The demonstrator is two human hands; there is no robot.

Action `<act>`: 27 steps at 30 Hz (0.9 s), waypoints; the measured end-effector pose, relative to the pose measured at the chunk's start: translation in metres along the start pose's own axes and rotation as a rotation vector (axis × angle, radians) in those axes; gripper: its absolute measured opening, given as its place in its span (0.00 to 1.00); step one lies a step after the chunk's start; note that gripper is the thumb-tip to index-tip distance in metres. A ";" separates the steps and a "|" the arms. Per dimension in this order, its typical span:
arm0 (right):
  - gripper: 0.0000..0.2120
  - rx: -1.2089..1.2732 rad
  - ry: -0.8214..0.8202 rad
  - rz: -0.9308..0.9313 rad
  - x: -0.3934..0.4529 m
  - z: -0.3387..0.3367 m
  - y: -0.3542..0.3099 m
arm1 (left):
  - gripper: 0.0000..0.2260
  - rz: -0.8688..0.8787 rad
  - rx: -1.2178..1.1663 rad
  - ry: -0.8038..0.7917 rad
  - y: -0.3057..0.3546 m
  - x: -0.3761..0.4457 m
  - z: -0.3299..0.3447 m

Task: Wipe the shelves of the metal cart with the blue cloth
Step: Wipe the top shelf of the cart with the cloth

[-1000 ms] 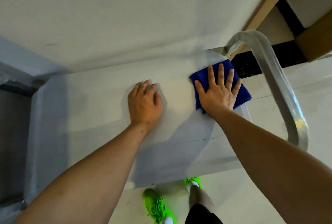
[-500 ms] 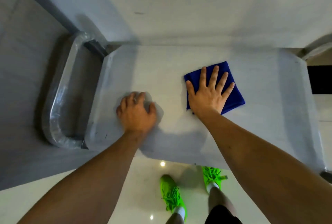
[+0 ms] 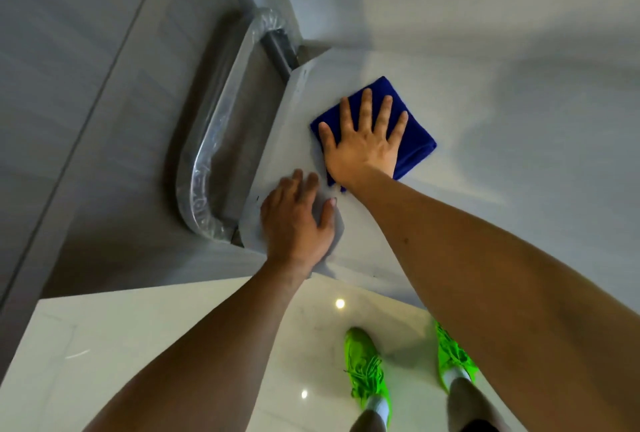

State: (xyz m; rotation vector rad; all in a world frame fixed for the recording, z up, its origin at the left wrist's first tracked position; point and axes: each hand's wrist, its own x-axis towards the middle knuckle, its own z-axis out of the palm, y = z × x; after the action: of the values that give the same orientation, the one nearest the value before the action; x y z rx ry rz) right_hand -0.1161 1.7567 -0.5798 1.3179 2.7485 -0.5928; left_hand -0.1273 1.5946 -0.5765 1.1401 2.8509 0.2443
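The metal cart's top shelf (image 3: 485, 127) is a flat grey surface filling the right half of the view. A folded blue cloth (image 3: 414, 141) lies on it near the shelf's left end. My right hand (image 3: 363, 141) presses flat on the cloth with fingers spread. My left hand (image 3: 294, 220) rests palm down on the bare shelf at its near left corner, just below the cloth, fingers loosely together and holding nothing.
The cart's plastic-wrapped handle bar (image 3: 207, 161) curves off the shelf's left end. A grey wall (image 3: 86, 85) stands beyond it to the left. Below are a glossy white floor (image 3: 173, 345) and my green shoes (image 3: 367, 366).
My right hand has slid the cloth leftward across the shelf, from its right end to its left end. My left hand has shifted left to the near corner. The view has swung left.
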 end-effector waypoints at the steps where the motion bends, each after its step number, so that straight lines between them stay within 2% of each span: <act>1: 0.35 0.009 -0.007 -0.039 0.001 0.002 -0.010 | 0.24 -0.007 -0.019 -0.002 0.002 -0.001 0.001; 6: 0.30 0.023 -0.051 -0.207 -0.009 0.010 -0.025 | 0.19 -0.028 -0.118 0.018 0.009 -0.003 0.000; 9: 0.29 -0.002 -0.046 -0.238 -0.023 0.010 -0.015 | 0.22 -0.047 -0.151 -0.022 0.011 -0.003 -0.002; 12: 0.29 0.024 -0.044 -0.198 -0.046 0.010 -0.008 | 0.25 -0.012 -0.142 -0.045 0.008 -0.004 -0.006; 15: 0.30 0.045 -0.026 -0.122 -0.075 0.011 0.003 | 0.23 0.068 -0.082 -0.094 0.001 -0.007 -0.012; 20: 0.31 0.021 -0.028 -0.024 -0.116 0.007 0.035 | 0.25 -0.032 -0.029 -0.218 0.009 0.004 -0.020; 24: 0.33 0.019 -0.024 0.063 -0.136 -0.002 0.081 | 0.28 -0.102 -0.019 -0.146 0.036 0.005 -0.028; 27: 0.34 0.037 0.010 0.151 -0.145 -0.015 0.119 | 0.26 -0.047 -0.066 -0.117 0.072 0.001 -0.024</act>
State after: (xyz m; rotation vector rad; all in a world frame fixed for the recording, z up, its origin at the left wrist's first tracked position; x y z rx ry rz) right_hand 0.0689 1.7215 -0.5762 1.5235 2.6271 -0.6299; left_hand -0.0816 1.6438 -0.5404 1.0383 2.7424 0.2584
